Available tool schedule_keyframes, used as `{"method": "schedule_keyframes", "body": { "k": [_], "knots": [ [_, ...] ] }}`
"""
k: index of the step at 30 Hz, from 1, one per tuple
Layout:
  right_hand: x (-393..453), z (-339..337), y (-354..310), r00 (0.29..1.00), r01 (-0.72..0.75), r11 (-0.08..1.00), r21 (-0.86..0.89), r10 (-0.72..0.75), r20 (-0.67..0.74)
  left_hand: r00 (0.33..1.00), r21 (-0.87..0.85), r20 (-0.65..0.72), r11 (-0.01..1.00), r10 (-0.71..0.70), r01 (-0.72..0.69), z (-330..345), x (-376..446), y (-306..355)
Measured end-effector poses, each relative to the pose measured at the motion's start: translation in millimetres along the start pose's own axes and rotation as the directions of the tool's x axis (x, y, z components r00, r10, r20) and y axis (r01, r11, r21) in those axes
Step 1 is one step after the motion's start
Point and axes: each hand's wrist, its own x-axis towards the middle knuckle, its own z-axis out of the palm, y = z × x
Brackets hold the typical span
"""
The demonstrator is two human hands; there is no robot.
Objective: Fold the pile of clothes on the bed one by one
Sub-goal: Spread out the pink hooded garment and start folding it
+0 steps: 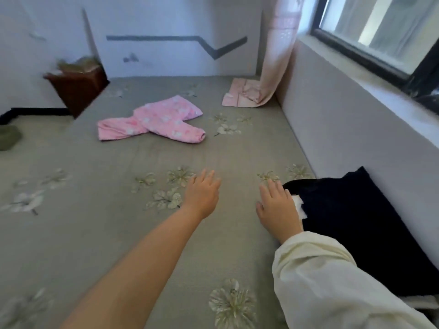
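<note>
**Clothes spread out, both hands empty**

Clothes lie apart on the bed [95, 233]. The dark garment [361, 224] touches the right hand [278, 207]; the pink garment [156, 119] lies well beyond the left hand [203, 192]. Both hands are flat, fingers spread, gripping nothing. Risk: leaning for the pink garment could rumple the dark one. A brown bin [76, 89] far past the left hand holds blurred, unidentifiable contents.
</note>
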Motion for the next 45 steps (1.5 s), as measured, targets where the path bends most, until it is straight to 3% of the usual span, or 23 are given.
{"method": "schedule_keyframes", "body": {
  "k": [7,12,21,31,38,45],
  "knots": [
    [33,-21,-185,0.938,0.346,0.937,0.045,-0.346,-0.01,0.931,0.032,-0.118,0.936,-0.344,0.35,-66,-123,-160],
    [11,-24,-336,0.884,0.467,0.881,0.075,-0.468,0.003,0.857,0.047,-0.157,0.864,-0.49,0.502,-87,-234,-270],
    [-45,-14,-551,0.865,0.5,0.861,0.089,-0.503,0.005,0.861,0.068,-0.136,0.862,-0.49,0.502,-97,-370,-427],
    [7,25,-629,0.902,0.428,0.903,0.022,-0.429,0.04,0.873,0.067,-0.121,0.874,-0.472,0.482,-82,-361,-548],
    [110,85,-632,0.955,0.284,0.959,-0.014,-0.282,0.096,0.904,0.121,-0.051,0.896,-0.424,0.427,-45,-267,-634],
    [217,172,-628,0.97,0.192,0.981,-0.039,-0.183,0.16,0.927,0.124,0.029,0.922,-0.373,0.367,33,-151,-719]
  ]
}}
